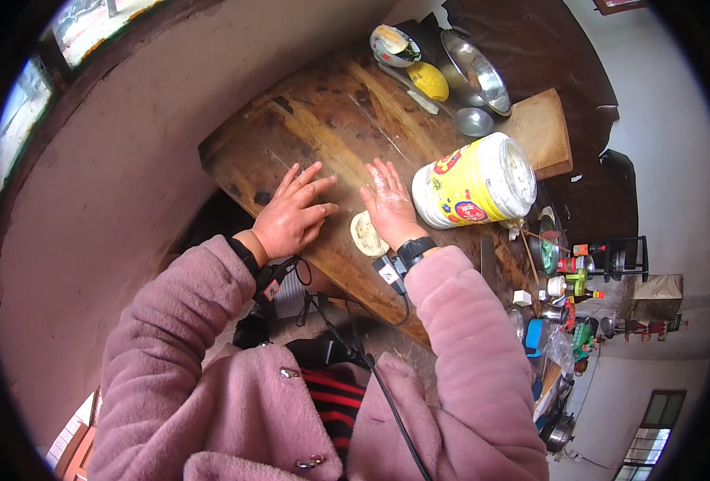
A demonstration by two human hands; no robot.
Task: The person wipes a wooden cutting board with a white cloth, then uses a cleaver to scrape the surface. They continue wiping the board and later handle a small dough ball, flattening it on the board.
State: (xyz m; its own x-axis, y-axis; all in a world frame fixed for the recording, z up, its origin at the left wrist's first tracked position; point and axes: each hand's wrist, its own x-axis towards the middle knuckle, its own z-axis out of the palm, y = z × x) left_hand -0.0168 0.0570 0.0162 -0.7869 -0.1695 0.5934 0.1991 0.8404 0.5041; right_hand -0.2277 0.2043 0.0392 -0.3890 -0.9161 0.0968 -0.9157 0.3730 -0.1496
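Note:
A small round of pale dough [364,235], uneven in the middle with a thicker rim, lies on the wooden tabletop [325,129]. My right hand [391,207] is just beside it, stretched out flat with whitish powder on its fingers; the palm edge overlaps the dough in view, and I cannot tell whether it touches. To the left, my left hand [297,213] is spread over the table near the front edge, holding nothing. Right of my right hand stands a large white plastic tub [475,183] with a yellow printed label.
Toward the back are an enamel bowl [395,54] with food, a yellow rounded object [429,82], a metal basin [481,69], a metal ladle [474,122] and a wooden cutting board [538,132]. Chopsticks [530,258] and several bottles lie right. Cables [331,327] hang near my wrists.

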